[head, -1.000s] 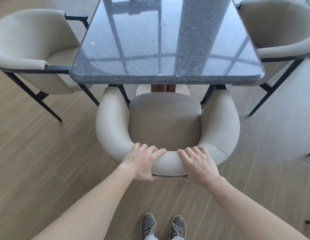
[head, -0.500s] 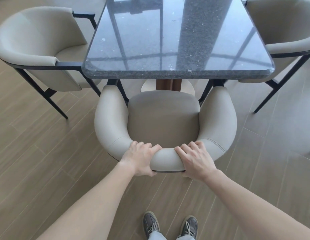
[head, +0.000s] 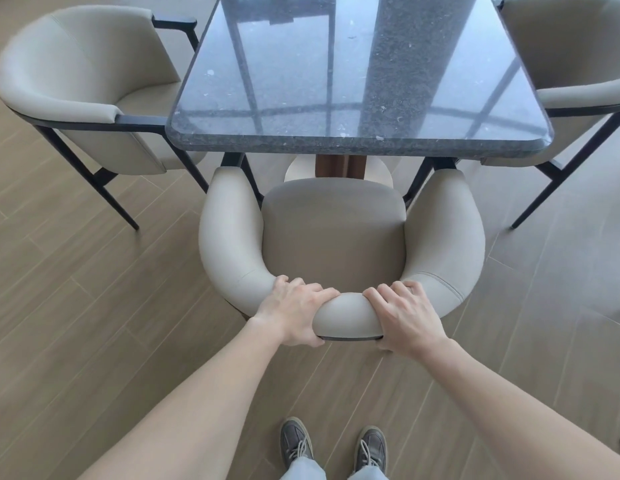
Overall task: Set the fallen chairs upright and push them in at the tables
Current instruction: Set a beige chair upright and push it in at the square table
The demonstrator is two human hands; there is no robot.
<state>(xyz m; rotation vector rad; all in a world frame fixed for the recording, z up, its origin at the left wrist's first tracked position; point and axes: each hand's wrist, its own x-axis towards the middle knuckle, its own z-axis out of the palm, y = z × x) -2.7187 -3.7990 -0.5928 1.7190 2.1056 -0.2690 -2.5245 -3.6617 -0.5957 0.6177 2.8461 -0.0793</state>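
Head view: left hand [head: 294,311], right hand [head: 405,317] around upright chair [head: 333,237] back.

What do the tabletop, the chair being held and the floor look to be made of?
The tabletop: polished dark stone, probably granite; it is speckled and mirrors window frames. The chair: smooth beige upholstery, leather or a lookalike, with stitched seams, on a black, likely metal, frame. The floor: wood-grain planks, perhaps tile or laminate.

So the beige curved-back padded chair [head: 333,237] sits at the near edge of the dark speckled stone table [head: 357,81], with left hand [head: 294,313] and right hand [head: 405,320] on its backrest. Second beige chair [head: 69,71] is at the table's left edge, third beige chair [head: 571,46] at its right edge.
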